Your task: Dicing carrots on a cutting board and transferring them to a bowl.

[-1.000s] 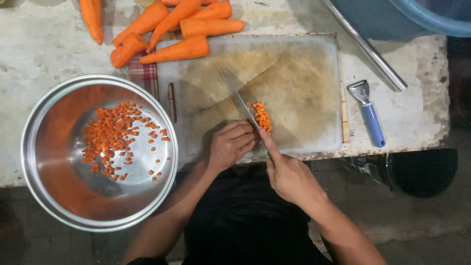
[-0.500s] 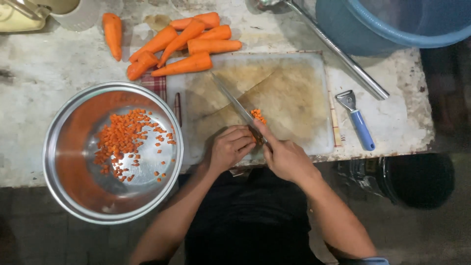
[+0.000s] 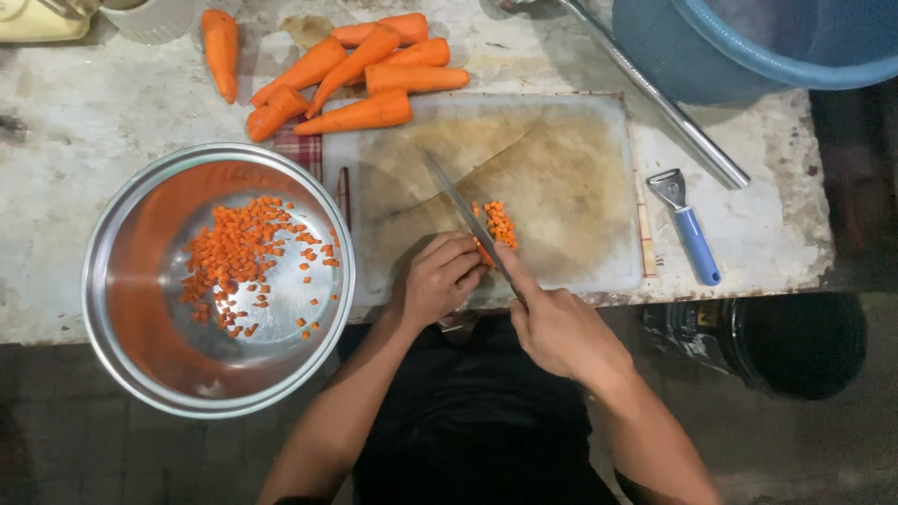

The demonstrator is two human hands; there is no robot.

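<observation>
Worn white table point(image 3: 84, 122): spans the upper 2 thirds of the frame, stained and chipped at its lower edge.

Blue plastic tub point(image 3: 767, 47): upper right corner, partly cut off by the frame.

Steel bowl point(image 3: 122, 281): left of centre, overhanging the table's lower edge; holds a scatter of diced carrot point(image 3: 238, 262) across its middle.

Cutting board point(image 3: 571, 178): pale, heavily stained, centre of frame, just right of the bowl.

Whole peeled carrots point(image 3: 360, 75): a pile of about 7 along the board's upper left edge, plus 1 lying apart at upper left.

Metal rod point(image 3: 655, 93): runs diagonally from top centre toward the right, ending near the peeler.

Right hand point(image 3: 561, 327): lower centre, closed around the handle of the knife, forefinger stretched along the blade's spine.

Left hand point(image 3: 440, 276): just left of the blade, fingers curled narrow, knuckles against the blade; what lies under the fingertips cannot be made out.

Knife point(image 3: 463, 210): blade angled up and left across the board.

Peeler point(image 3: 692, 234): blue handle, metal head, on the table just right of the board.

Small diced heap point(image 3: 500, 224): orange cubes on the board, touching the blade's right side.
</observation>
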